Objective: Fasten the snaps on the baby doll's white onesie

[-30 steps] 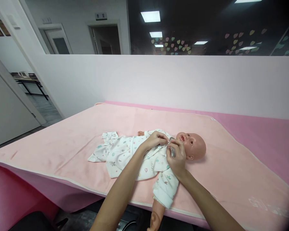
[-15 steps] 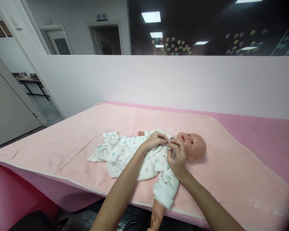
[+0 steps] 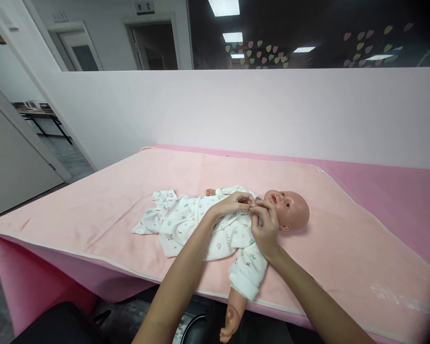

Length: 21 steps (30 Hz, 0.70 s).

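Left hand (image 3: 232, 204) and right hand (image 3: 265, 224) pinching soft, thin romper (image 3: 186, 222) collar at frame centre, under doll (image 3: 290, 210) chin; limp fabric, handling best by edge.

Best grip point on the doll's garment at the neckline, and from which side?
Pinch the garment by its front edges just below the chin, coming from the near table side. The baby doll lies face up, head to the right; the left hand and right hand meet there, likely the opening.
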Each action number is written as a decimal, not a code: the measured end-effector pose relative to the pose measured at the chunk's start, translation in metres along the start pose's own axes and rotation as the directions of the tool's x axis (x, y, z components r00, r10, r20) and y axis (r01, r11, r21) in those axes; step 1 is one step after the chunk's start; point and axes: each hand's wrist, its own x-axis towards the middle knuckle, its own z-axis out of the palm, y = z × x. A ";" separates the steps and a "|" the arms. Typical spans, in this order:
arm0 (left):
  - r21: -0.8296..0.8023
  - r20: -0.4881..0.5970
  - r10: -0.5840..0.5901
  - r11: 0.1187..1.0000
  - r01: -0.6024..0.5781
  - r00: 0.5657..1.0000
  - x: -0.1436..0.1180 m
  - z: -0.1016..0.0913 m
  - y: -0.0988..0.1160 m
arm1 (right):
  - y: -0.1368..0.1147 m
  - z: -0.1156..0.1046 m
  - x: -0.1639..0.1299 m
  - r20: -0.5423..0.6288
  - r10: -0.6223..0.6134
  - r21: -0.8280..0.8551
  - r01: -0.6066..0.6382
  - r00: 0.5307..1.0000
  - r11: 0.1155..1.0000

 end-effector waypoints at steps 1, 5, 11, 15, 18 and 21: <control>-0.004 0.003 0.002 1.000 -0.002 1.000 0.000 0.000 0.000 | 0.000 0.000 0.000 -0.002 0.005 0.000 -0.005 1.000 1.000; -0.036 0.003 0.000 0.999 0.000 1.000 0.001 0.000 -0.003 | 0.001 0.000 0.000 -0.007 0.033 0.004 -0.033 0.999 0.999; -0.132 -0.005 -0.018 0.991 0.017 1.000 -0.001 -0.001 -0.002 | 0.001 0.000 0.000 0.012 0.066 0.022 -0.066 0.998 0.998; -0.165 -0.024 -0.030 0.986 0.026 0.999 -0.003 0.000 -0.001 | 0.001 -0.001 0.000 0.043 0.095 0.030 -0.096 0.995 0.995; -0.197 -0.032 -0.041 0.980 0.034 0.999 -0.003 0.000 0.000 | 0.002 -0.001 0.001 0.079 0.132 0.040 -0.136 0.988 0.990; -0.210 -0.030 -0.057 0.976 0.049 0.998 -0.004 0.001 0.002 | 0.002 -0.001 0.002 0.099 0.171 0.043 -0.176 0.980 0.983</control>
